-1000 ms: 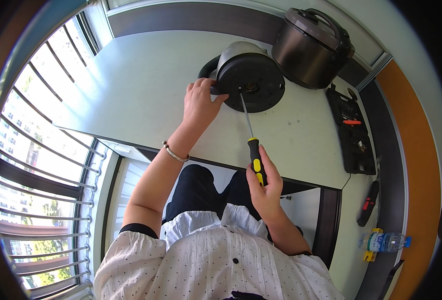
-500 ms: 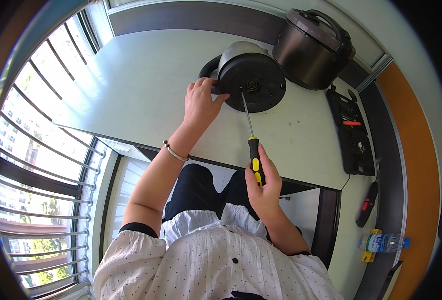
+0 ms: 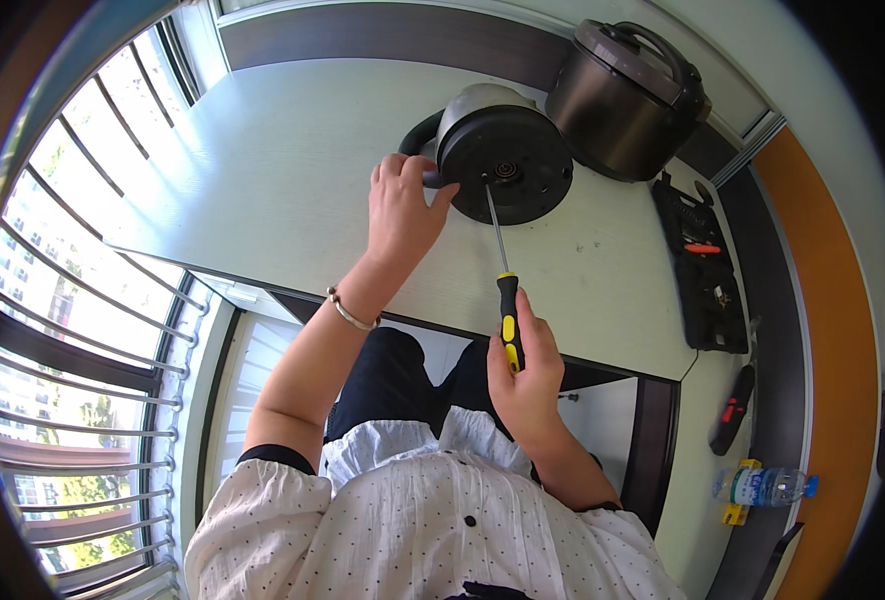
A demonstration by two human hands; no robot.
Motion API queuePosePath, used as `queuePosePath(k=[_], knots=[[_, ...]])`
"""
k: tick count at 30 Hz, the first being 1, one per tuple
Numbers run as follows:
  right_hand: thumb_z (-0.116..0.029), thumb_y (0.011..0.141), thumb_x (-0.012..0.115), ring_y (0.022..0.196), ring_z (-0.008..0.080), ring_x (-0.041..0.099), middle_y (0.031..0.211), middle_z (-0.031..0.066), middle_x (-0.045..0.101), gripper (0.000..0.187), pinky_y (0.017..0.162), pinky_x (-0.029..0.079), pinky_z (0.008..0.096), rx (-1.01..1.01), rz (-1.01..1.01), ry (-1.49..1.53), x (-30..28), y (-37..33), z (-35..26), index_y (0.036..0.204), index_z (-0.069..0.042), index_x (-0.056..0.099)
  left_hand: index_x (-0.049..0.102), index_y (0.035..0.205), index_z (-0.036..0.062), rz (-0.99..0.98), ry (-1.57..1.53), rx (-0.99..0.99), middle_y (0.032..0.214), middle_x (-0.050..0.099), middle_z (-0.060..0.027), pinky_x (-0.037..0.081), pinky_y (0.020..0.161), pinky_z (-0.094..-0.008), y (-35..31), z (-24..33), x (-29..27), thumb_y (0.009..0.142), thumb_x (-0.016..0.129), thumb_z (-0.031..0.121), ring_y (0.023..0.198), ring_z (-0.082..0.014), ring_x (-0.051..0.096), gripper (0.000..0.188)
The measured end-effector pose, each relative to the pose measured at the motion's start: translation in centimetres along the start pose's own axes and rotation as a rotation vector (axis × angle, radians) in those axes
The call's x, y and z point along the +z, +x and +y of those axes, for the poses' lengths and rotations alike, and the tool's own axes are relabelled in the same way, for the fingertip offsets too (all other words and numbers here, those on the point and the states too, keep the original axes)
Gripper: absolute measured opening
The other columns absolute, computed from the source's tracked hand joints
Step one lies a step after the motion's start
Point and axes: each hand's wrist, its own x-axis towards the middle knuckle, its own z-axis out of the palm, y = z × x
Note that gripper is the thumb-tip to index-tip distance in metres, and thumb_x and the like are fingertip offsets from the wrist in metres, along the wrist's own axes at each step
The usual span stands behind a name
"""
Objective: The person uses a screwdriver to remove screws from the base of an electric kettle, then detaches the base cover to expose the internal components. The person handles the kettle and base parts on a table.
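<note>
An electric kettle (image 3: 523, 188) lies on its side on the table, its round black underside facing me. My left hand (image 3: 405, 205) is closed round the lower end of the kettle's black handle, with the thumb against the edge of the base. A long screwdriver (image 3: 504, 262) with a black and yellow grip is in my right hand (image 3: 531, 385), near the table's front edge. Its slim metal shaft points away from me, and the tip meets the underside just left of the round central connector. Whether a screw sits under the tip is too small to make out.
A large brown multicooker (image 3: 623, 100) stands just right of the kettle. Along the table's right side lie an opened black tool case (image 3: 705, 265), a black and red tool (image 3: 733, 410) and a plastic water bottle (image 3: 763, 487) beside a yellow object. Barred windows (image 3: 83, 330) are at the left.
The screwdriver's grip has turned slightly in my right hand, its yellow patches shifting. My left hand and the kettle stay in place.
</note>
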Motion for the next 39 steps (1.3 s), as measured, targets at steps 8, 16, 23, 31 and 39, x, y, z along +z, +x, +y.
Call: queuePosePath(k=[8,16,23,31,39], knots=[[-0.003,0.077,0.061,0.066,0.0259,0.061,0.094,0.0139,0.055,0.054,0.054,0.05,0.0328,-0.054,-0.02,-0.373,0.0,-0.2,-0.9,0.129,0.0,0.046,0.062,0.071,-0.0029,-0.696,-0.645,-0.484,0.056,0.056,-0.0038,0.037,0.04,-0.0233,-1.8,5.2,-1.9,0.08,0.07,0.036,0.046,-0.009,0.052,0.041],[-0.004,0.074,0.065,0.07,0.0235,0.061,0.095,0.0122,0.056,0.062,0.06,0.05,0.0303,-0.007,-0.017,-0.34,-0.7,0.3,-1.8,0.132,-0.002,0.043,0.062,0.077,-0.0046,-0.756,-1.063,-0.702,0.055,0.053,-0.0044,0.033,0.039,-0.0235,-2.2,4.5,-0.4,0.084,0.066,0.024,0.041,-0.0102,0.045,0.029],[-0.007,0.081,0.06,0.062,0.004,0.048,0.088,0.0079,0.059,0.068,0.051,0.039,0.018,0.757,-0.255,0.935,-2.1,1.2,-0.6,0.14,0.002,0.027,0.062,0.085,-0.0073,-0.75,-1.226,-0.791,0.058,0.051,-0.0045,0.033,0.042,-0.0232,-2.6,4.4,-0.5,0.088,0.061,0.02,0.043,-0.0106,0.043,0.028],[-0.005,0.084,0.058,0.061,0.0131,0.053,0.086,0.0138,0.059,0.06,0.055,0.044,0.0236,0.197,-0.118,0.258,0.5,0.1,0.0,0.136,0.007,0.03,0.063,0.092,-0.0081,-0.742,-1.264,-0.76,0.06,0.05,-0.0032,0.034,0.045,-0.0225,-2.5,3.4,-0.6,0.09,0.057,0.019,0.047,-0.0101,0.042,0.027],[-0.004,0.076,0.061,0.067,0.0289,0.058,0.087,0.017,0.054,0.063,0.055,0.048,0.0344,0.022,-0.17,-0.346,1.6,-0.2,-2.0,0.134,0.004,0.036,0.062,0.087,-0.0062,-0.699,-1.076,-0.725,0.057,0.049,-0.0029,0.034,0.045,-0.0234,-1.9,2.8,-1.2,0.089,0.059,0.019,0.047,-0.0107,0.042,0.026]])
